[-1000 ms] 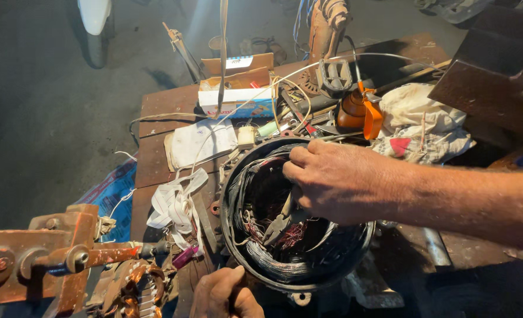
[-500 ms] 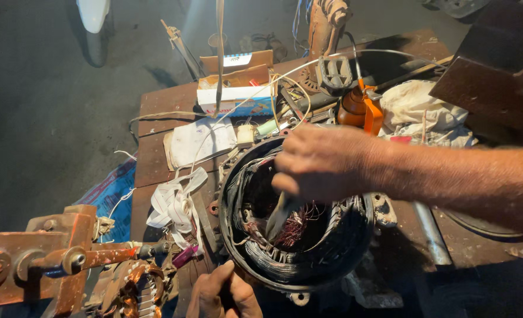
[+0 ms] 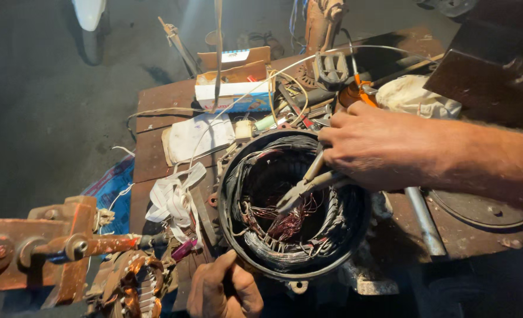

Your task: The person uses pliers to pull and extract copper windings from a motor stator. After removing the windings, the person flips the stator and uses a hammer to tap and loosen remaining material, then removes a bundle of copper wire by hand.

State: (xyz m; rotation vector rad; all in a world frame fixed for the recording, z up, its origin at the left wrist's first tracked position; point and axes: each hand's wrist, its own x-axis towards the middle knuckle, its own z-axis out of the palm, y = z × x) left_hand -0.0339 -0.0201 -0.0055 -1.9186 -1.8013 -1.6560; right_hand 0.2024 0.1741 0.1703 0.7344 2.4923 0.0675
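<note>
- The rusty workbench (image 3: 167, 100) carries everything you see, and most of it is crowded; the bare patches are the far left corner and the strip to the right, beside the metal tube (image 3: 421, 217).
- The motor stator (image 3: 294, 203) sits in the middle of the bench near its front edge, open end up, a dark round housing with windings all around its bore.
- As far as the view shows, you are partway through the windings: reddish copper strands lie loose and tangled at the bottom of the bore, while the grey bundles around the wall look bound in place, so a good deal seems left.
- Your right hand (image 3: 379, 147) reaches in from the right over the stator's rim, fingers wrapped around the handles of the pliers (image 3: 304, 187).
- The plier jaws point down and left into the bore, close together, right at the loose copper; whether they grip a strand cannot be told.
- Your left hand (image 3: 223, 288) is at the near rim, thumb up against the housing and fingers curled; what they close on is hidden.
- Room is tight: the rusty vise (image 3: 55, 247) and a second copper coil (image 3: 133, 284) crowd your left, the white tape strips (image 3: 176, 197) lie just beside the stator, and boxes, wires and a cloth bag (image 3: 417, 97) fill the far side.
- The freest way for the pliers, I judge, is straight up out of the bore.
</note>
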